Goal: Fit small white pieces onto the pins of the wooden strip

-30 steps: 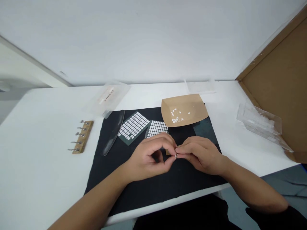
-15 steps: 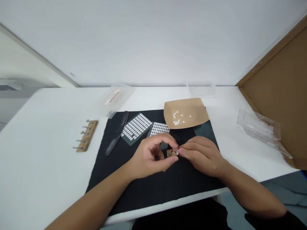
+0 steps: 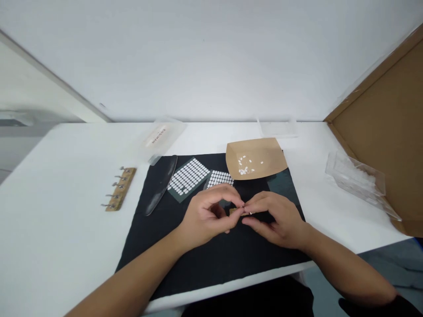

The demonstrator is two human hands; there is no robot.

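Observation:
My left hand (image 3: 209,215) hangs over the black mat, thumb and index finger closed in a pinch. What lies between those fingertips is too small and covered to make out. From the right, my right hand (image 3: 279,215) meets it, its index fingertip touching the left fingertips while its thumb stands apart below. A small wooden block (image 3: 233,212) shows partly behind the left fingers, and a tiny shiny bit (image 3: 250,213) glints beside the right index finger. Just beyond the hands lie two sheets of white oval stickers, one larger (image 3: 188,178) and one smaller (image 3: 220,178).
A brown paper tray (image 3: 267,154) holds loose white ovals. On the left are a dark curved nail file (image 3: 161,187) and a wooden strip with metal clips (image 3: 120,189). A plastic bag (image 3: 161,134) lies behind; a clear box (image 3: 357,176) of translucent pieces stands right.
My right thumb has dropped away from its fingers, opening a gap. The left fingertips have drawn together, and the small clear piece seen between them earlier is now hidden.

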